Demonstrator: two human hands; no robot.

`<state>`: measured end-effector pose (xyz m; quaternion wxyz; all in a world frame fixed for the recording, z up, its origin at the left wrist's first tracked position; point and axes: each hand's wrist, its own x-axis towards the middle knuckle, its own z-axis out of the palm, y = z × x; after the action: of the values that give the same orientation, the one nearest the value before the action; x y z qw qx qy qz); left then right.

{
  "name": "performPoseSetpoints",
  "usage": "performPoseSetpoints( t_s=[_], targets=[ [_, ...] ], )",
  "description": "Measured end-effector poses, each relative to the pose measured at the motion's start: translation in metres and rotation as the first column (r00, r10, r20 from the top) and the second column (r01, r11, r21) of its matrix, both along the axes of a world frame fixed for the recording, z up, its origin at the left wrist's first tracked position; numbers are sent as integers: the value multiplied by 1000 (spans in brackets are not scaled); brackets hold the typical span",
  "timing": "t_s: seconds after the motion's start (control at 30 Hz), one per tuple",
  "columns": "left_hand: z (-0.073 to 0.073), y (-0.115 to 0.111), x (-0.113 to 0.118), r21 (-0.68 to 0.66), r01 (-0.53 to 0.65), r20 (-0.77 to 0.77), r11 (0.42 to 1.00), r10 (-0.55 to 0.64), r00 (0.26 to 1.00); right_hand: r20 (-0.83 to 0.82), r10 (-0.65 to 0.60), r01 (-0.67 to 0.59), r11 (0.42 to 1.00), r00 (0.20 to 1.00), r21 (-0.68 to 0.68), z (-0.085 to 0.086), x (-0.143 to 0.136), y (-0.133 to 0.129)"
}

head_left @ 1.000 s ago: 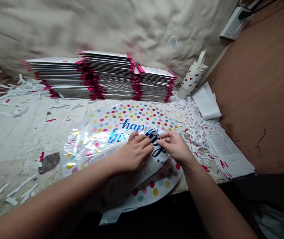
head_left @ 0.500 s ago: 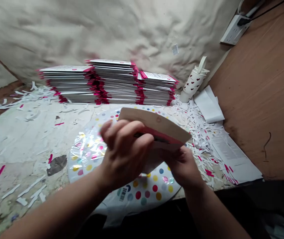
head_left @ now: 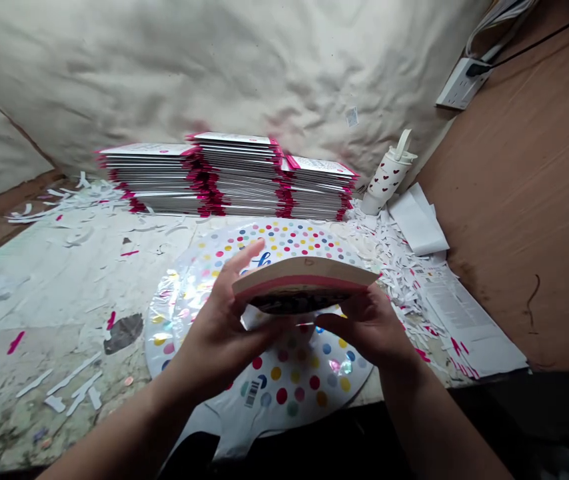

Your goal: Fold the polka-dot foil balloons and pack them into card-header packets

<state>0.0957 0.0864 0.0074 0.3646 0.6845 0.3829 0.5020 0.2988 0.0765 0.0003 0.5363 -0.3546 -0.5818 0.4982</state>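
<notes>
Between my two hands, a bent piece of card (head_left: 309, 272) with a pale brown upper strip and a dark printed band is held up by its ends. My left hand (head_left: 229, 320) grips its left end, with the thumb below and one finger raised. At the right end, my right hand (head_left: 372, 323) holds it between thumb and fingers. Beneath both hands lies a round, shiny plastic piece with coloured dots (head_left: 284, 393). The lower side of the card is partly hidden.
Pink-edged stacks (head_left: 244, 177) stand along the back wall. A white cup with hearts (head_left: 387, 177) is to their right, beside paper shreds (head_left: 394, 260) and papers (head_left: 464, 320). More scraps (head_left: 74, 387) lie at left. A socket strip (head_left: 463, 83) is on the right wall.
My left hand has moved from in front of the card to its left end, its fingers opening wider. The card has turned more level and curves upward in the middle. The view has shifted slightly.
</notes>
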Motion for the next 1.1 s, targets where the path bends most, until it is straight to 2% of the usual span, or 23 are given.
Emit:
performPoseSetpoints(
  t_s=[0.13,0.27,0.33,0.37,0.4,0.47,0.5,0.57,0.63,0.67,0.77,0.93,1.0,1.1],
  targets=[
    [4,-3,-4,-153,104,34,983,-100,994,-13,46,-47,999,999,-2,4,1,0],
    [11,-4,-9,-375,155,86,914,-132,988,-60,-73,72,997,996,-14,5,8,13],
    [9,-2,-11,-473,194,72,859,-182,981,48,-97,100,993,994,-63,4,14,27],
    [5,-1,-11,-537,212,64,817,-211,975,166,-126,143,985,978,-95,2,17,33],
    [-1,0,-10,-607,214,64,766,-222,973,308,-186,225,970,933,-93,-1,18,38],
    [-17,0,-7,-737,184,97,650,-167,981,555,-343,363,929,758,79,-9,16,40],
    [-26,-2,-4,-781,163,120,603,-111,987,630,-390,345,917,672,200,-15,11,36],
    [-41,-8,1,-823,132,150,552,-13,989,721,-367,137,923,588,359,-25,-3,22],
    [-50,-15,5,-826,125,162,550,18,987,781,-280,-63,924,558,376,-34,-17,4],
    [-52,-18,7,-821,116,152,559,18,988,797,-261,-106,921,544,374,-37,-23,-3],
    [-50,-23,9,-800,85,97,594,-12,995,821,-258,-134,919,509,371,-41,-33,-13],
    [-42,-25,10,-756,66,34,651,-61,998,866,-275,-168,913,418,372,-38,-34,-10],
    [-42,-26,10,-763,80,29,642,-89,996,856,-276,-130,922,438,364,-37,-32,-8],
    [-42,-27,9,-786,107,45,609,-117,992,828,-186,-103,954,529,280,-35,-26,-8]
  ],
)
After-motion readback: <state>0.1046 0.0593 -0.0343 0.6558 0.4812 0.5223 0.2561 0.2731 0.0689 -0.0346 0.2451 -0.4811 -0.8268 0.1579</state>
